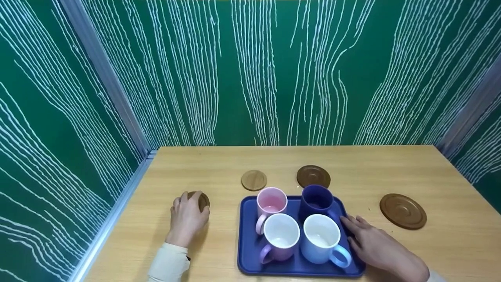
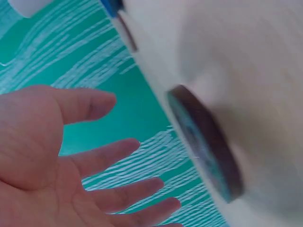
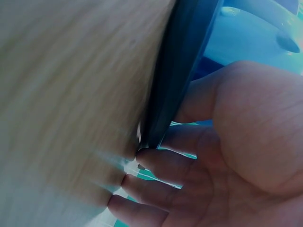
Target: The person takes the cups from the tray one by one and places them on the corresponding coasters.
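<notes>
A blue tray (image 1: 245,235) sits on the wooden table (image 1: 450,250), and everything else is placed here by reference to it. Four mugs stand on the tray: a pink mug (image 1: 271,203) at its far left, a dark blue mug (image 1: 316,200) at its far right, a lilac mug (image 1: 280,236) at its near left and a light blue mug (image 1: 322,237) at its near right, with its handle turned toward the tray's right edge.

The right hand (image 1: 377,244) lies at the tray's right edge, fingers straight and close together, their tips against the rim near the dark blue mug. The right wrist view shows the fingers (image 3: 161,163) touching the edge of the tray (image 3: 177,71) without curling round it.

The left hand (image 1: 188,217) is well to the left of the tray, over a small dark coaster (image 1: 201,200) that lies on the table. From the head view the hand seems to cover most of it; in the left wrist view (which is blurred) the fingers (image 2: 113,158) are spread and relaxed, with the coaster (image 2: 206,144) just beyond the fingertips, so whether they touch it cannot be told.

Beyond the tray's far edge lie a light coaster (image 1: 254,180) and a dark coaster (image 1: 313,176). To the tray's right, well apart from it, lies a larger brown coaster (image 1: 402,210). Green panels with white streaks (image 1: 250,70) wall in the table.
</notes>
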`<state>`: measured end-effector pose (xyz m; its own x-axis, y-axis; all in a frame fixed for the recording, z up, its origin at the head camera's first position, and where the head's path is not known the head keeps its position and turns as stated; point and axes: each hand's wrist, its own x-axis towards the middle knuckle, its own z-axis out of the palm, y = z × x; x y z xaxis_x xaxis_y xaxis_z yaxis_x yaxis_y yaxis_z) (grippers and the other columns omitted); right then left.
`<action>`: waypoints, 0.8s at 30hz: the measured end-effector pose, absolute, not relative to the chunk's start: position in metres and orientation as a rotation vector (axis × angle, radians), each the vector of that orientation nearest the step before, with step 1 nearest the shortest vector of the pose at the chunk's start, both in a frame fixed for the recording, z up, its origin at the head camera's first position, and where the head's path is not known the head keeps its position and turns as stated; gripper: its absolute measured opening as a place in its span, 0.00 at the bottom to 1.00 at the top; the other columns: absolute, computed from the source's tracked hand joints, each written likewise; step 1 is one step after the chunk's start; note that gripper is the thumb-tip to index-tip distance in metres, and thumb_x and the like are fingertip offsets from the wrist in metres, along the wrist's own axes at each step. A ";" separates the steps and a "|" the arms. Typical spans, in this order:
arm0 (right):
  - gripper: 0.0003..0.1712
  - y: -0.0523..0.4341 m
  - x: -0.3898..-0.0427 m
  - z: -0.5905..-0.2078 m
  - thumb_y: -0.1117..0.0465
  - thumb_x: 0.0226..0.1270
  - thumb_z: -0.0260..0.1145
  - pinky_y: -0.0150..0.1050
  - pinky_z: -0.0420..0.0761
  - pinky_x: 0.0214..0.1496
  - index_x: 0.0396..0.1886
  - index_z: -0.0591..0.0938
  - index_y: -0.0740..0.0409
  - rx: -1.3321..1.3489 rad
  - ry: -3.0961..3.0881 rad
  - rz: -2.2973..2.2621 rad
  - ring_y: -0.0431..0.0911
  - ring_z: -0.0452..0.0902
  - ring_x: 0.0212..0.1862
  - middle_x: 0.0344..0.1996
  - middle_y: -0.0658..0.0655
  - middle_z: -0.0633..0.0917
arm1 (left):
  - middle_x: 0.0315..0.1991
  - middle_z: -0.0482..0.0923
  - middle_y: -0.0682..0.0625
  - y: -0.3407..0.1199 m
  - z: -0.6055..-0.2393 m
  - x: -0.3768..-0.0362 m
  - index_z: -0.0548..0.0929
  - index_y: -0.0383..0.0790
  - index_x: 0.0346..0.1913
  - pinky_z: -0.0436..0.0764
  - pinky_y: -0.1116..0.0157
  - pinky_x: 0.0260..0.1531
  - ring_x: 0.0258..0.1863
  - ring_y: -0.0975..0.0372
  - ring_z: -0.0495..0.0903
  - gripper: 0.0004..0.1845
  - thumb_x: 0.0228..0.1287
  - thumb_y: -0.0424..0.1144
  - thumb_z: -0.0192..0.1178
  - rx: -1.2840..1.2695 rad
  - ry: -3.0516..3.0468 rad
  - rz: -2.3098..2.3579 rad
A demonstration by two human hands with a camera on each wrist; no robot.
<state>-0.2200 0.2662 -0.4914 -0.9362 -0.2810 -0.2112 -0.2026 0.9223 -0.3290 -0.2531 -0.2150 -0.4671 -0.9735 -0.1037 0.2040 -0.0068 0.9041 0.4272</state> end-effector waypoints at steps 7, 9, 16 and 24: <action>0.35 0.266 -0.220 -0.493 0.50 0.79 0.59 0.71 0.70 0.66 0.79 0.67 0.60 -0.370 2.837 -0.435 0.74 0.61 0.74 0.75 0.72 0.67 | 0.73 0.58 0.21 -0.221 -0.476 -0.261 0.74 0.46 0.74 0.63 0.22 0.60 0.70 0.25 0.58 0.32 0.68 0.45 0.65 0.098 -2.963 -0.654; 0.35 0.266 -0.220 -0.494 0.51 0.79 0.59 0.72 0.69 0.67 0.79 0.67 0.60 -0.391 2.856 -0.432 0.73 0.60 0.75 0.75 0.70 0.67 | 0.74 0.56 0.20 -0.221 -0.478 -0.262 0.73 0.48 0.75 0.62 0.21 0.60 0.71 0.24 0.56 0.32 0.69 0.45 0.65 0.096 -2.985 -0.663; 0.33 0.267 -0.214 -0.499 0.58 0.73 0.64 0.74 0.73 0.62 0.75 0.72 0.64 -0.574 2.991 -0.426 0.73 0.68 0.70 0.71 0.69 0.74 | 0.77 0.48 0.20 -0.225 -0.480 -0.263 0.71 0.50 0.77 0.58 0.20 0.61 0.73 0.24 0.50 0.32 0.72 0.45 0.63 0.089 -3.055 -0.666; 0.34 0.268 -0.215 -0.498 0.59 0.73 0.64 0.74 0.73 0.62 0.75 0.71 0.64 -0.546 2.989 -0.410 0.73 0.67 0.71 0.72 0.69 0.73 | 0.77 0.46 0.19 -0.225 -0.481 -0.265 0.73 0.49 0.76 0.56 0.21 0.63 0.75 0.23 0.46 0.29 0.74 0.41 0.60 0.069 -3.083 -0.706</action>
<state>-0.2146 0.2675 -0.4981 -0.9339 -0.3566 -0.0265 -0.3364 0.9011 -0.2736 -0.2648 -0.2251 -0.4810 -0.9988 -0.0378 -0.0311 -0.0475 0.8996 0.4342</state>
